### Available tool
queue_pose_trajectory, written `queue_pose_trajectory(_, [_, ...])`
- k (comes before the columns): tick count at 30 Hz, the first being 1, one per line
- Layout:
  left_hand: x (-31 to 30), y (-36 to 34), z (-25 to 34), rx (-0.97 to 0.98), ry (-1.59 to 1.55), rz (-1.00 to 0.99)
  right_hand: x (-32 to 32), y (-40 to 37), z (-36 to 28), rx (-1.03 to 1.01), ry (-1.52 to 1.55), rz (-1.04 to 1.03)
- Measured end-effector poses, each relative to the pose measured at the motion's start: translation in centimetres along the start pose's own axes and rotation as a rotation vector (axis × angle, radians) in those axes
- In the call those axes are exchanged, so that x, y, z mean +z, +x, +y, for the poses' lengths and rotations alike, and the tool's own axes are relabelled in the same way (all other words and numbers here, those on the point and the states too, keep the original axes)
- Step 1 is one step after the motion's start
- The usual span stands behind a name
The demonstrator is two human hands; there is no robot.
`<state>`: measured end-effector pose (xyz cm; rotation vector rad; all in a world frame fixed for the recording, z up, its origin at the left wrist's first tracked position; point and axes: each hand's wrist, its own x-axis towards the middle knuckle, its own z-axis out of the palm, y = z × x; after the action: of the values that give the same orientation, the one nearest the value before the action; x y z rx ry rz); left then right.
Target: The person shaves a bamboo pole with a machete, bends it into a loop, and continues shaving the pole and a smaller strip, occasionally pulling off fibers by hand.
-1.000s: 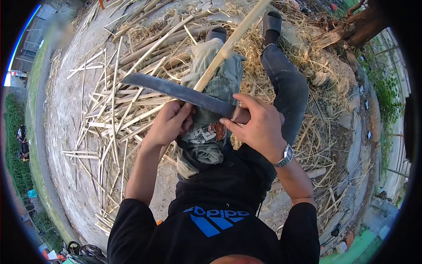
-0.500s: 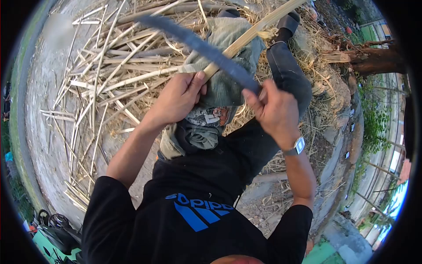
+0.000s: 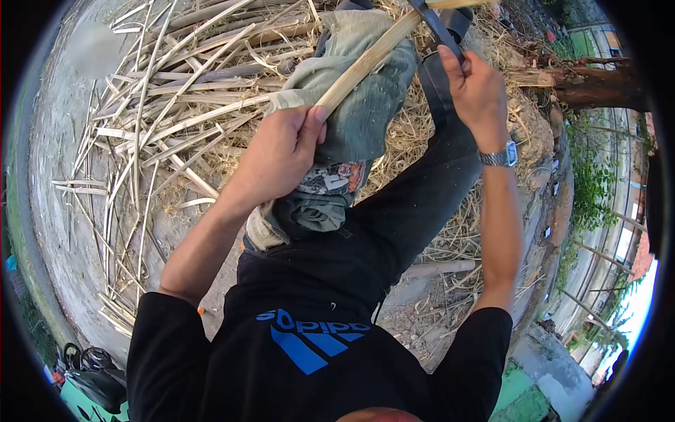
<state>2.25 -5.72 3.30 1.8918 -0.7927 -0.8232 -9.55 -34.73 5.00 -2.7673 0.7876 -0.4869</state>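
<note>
My left hand (image 3: pixel 285 151) is closed around the near end of a pale bamboo strip (image 3: pixel 371 58), thumb along its top. The strip slants up and right across a grey-green cloth (image 3: pixel 362 130) wrapped over my left leg. My right hand (image 3: pixel 479 98) is closed on the lower end of a dark long-bladed knife (image 3: pixel 437 27); the fingers hide the handle. Its blade crosses the strip near the top edge of the view, where the far part of the knife runs out of sight.
Many split strips and stalks (image 3: pixel 204 91) lie piled on the ground to the left. Shavings (image 3: pixel 394 169) are scattered around my legs. On the right are a brown log (image 3: pixel 598 88) and green plants (image 3: pixel 594 183). A motorbike (image 3: pixel 98 380) stands at the lower left.
My right hand has moved up and to the right, carrying the knife along the strip toward its far end. My left hand has stayed nearly in place, still holding the strip.
</note>
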Motion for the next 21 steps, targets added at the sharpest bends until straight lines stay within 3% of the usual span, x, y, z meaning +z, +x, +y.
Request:
queue_pose_trajectory(4, [0.6, 0.3, -0.1, 0.017, -0.013, 0.029, 0.3, -1.7, -3.1, 0.045, 0.142, 0.009])
queue_pose_trajectory(7, [0.3, 0.0, -0.4, -0.012, -0.023, -0.014, 1.7, -3.6, -3.0, -0.301, -0.091, -0.006])
queue_pose_trajectory(8, [0.0, -0.2, -0.6, -0.035, -0.03, -0.032, 1.3, -2.0, -0.8, -0.288, -0.088, -0.011])
queue_pose_trajectory(10, [-0.1, -0.5, -0.4, -0.071, -0.05, -0.047, -0.5, 1.6, 3.1, 0.034, 0.192, -0.008])
queue_pose_trajectory(13, [0.3, 0.1, -0.2, 0.005, -0.012, -0.045, -0.8, 1.7, 1.5, 0.011, 0.11, 0.091])
queue_pose_trajectory(14, [0.0, 0.4, -0.2, 0.024, -0.004, -0.034, -1.1, 0.6, 0.0, 0.014, 0.171, 0.039])
queue_pose_trajectory(16, [-0.2, 0.5, -0.3, -0.063, -0.094, -0.128, -0.5, -2.1, -2.8, -0.137, 0.14, -0.052])
queue_pose_trajectory(17, [-0.4, 0.5, -0.6, -0.11, -0.193, -0.163, 0.2, -2.1, -2.1, -0.133, 0.14, -0.042])
queue_pose_trajectory(19, [-1.0, 0.1, -1.2, -0.165, -0.269, -0.2, 1.4, -2.2, 0.3, -0.323, 0.045, 0.041])
queue_pose_trajectory(21, [-1.4, -0.2, -1.1, -0.211, -0.391, -0.23, 0.2, 1.6, 6.1, 0.018, 0.102, 0.116])
